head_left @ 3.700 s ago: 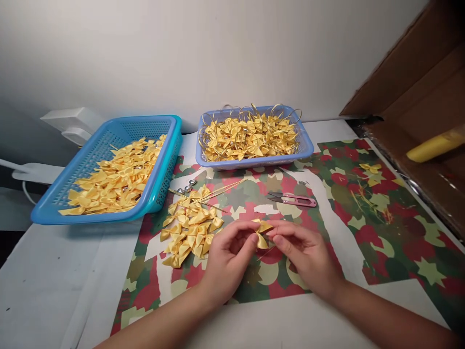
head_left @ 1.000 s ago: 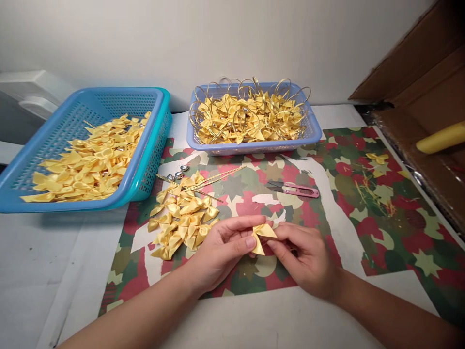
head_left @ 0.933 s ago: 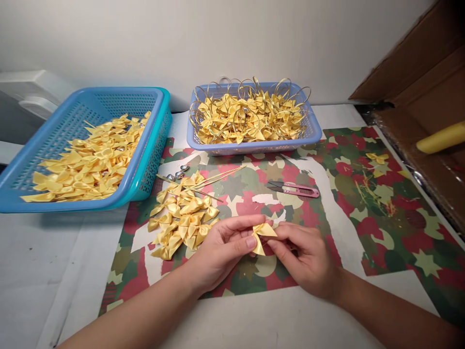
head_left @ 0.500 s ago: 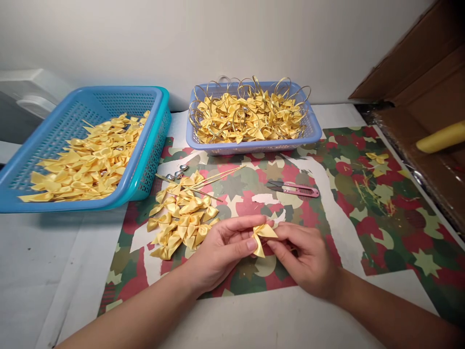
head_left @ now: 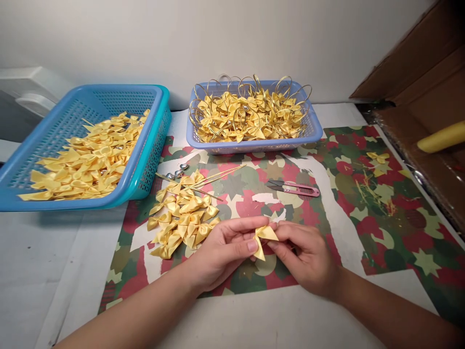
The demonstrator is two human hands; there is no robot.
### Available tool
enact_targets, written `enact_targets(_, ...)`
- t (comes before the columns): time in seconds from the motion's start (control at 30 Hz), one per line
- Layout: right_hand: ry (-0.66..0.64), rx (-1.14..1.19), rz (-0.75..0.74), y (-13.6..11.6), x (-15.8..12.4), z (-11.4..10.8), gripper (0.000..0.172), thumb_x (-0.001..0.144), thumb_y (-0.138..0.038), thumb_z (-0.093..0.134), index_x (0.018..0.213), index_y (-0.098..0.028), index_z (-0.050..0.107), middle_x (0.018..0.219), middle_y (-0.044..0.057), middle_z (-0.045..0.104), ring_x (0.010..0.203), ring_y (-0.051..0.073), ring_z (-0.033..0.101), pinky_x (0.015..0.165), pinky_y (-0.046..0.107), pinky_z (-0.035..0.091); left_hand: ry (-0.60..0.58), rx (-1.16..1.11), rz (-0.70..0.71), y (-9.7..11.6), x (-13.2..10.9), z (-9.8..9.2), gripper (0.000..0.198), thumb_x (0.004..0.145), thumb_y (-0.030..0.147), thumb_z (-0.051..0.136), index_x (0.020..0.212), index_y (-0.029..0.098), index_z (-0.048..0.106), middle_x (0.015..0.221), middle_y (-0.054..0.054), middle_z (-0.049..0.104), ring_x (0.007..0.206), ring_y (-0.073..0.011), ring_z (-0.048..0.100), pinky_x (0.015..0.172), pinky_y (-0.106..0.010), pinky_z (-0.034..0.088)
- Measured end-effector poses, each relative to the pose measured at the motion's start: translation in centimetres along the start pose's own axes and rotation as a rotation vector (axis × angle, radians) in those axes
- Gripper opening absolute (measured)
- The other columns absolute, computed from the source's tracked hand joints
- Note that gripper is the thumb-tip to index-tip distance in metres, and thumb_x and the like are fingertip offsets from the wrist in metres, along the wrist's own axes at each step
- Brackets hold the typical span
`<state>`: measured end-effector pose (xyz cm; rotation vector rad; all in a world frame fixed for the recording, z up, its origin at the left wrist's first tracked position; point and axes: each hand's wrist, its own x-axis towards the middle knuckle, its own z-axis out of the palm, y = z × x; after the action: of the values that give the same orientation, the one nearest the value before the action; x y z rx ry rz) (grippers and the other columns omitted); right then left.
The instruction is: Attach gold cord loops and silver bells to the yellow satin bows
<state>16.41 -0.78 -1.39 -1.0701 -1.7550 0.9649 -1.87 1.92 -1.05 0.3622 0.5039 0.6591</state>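
A yellow satin ribbon bow (head_left: 265, 234) is held up over the patterned sheet, between my two hands. My left hand (head_left: 228, 247) is closed, pinching the bow between thumb and fingers from the left. At the bow's right side, my right hand (head_left: 303, 254) has thumb and forefinger pressed together; whether they grip the bow's edge or something thin behind it is hidden. Left of my left hand lies a pile of yellow bows (head_left: 181, 228). Gold cords (head_left: 221, 173) and several small silver bells (head_left: 178, 174) lie at the pile's far end.
Pink-handled thread snips (head_left: 296, 188) lie beyond my hands. A blue basket of bows (head_left: 145, 145) stands at the left, and a purple-blue basket (head_left: 254, 146) with bows and gold loops at the back. Thread scraps (head_left: 376, 194) and a cardboard box (head_left: 410, 72) are at the right.
Both hands stay almost in place around the bow. The bow has shifted very slightly to the right and down.
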Motion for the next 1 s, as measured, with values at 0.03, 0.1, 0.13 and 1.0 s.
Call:
enact_targets(0.03,-0.003,0.008,0.003,0.03,-0.01,-0.01,0.018,0.089,-0.008,0.053,0.078,-0.021,0.056,0.062,-0.003,0.054,0.057,0.011,0.047,0.053,0.023,0.039,0.0,-0.008,-0.012,0.03,0.0,0.03,0.029,0.073,0.015,0.08,0.102,0.022,0.077,0.102,-0.003,0.078,0.091,-0.0109,0.072,0.083,-0.016,0.054)
enact_targets(0.1,-0.006,0.024,0.003,0.08,-0.02,0.0,0.018,0.089,-0.008,0.053,0.077,-0.021,0.055,0.062,-0.003,0.054,0.058,0.011,0.048,0.053,0.023,0.039,-0.002,-0.016,-0.033,0.05,-0.01,0.07,0.029,0.073,0.016,0.081,0.101,0.021,0.077,0.1,-0.004,0.078,0.089,-0.0103,0.072,0.082,-0.016,0.053)
enact_targets(0.13,-0.005,0.028,0.001,0.1,-0.02,0.02,0.019,0.089,-0.007,0.053,0.076,-0.021,0.055,0.062,-0.003,0.054,0.058,0.011,0.048,0.053,0.023,0.039,-0.002,-0.016,-0.04,0.04,-0.01,0.08,0.029,0.073,0.016,0.081,0.101,0.021,0.077,0.1,-0.004,0.078,0.089,-0.01,0.072,0.081,-0.015,0.053)
enact_targets(1.0,0.014,0.022,0.032,-0.29,-0.05,-0.01,0.015,0.089,-0.012,0.053,0.078,-0.02,0.059,0.064,-0.001,0.06,0.056,0.011,0.05,0.05,0.024,0.04,-0.06,-0.043,-0.001,0.05,-0.09,0.01,0.029,0.077,0.013,0.076,0.103,0.025,0.076,0.106,-0.001,0.077,0.096,-0.0115,0.072,0.088,-0.018,0.051)
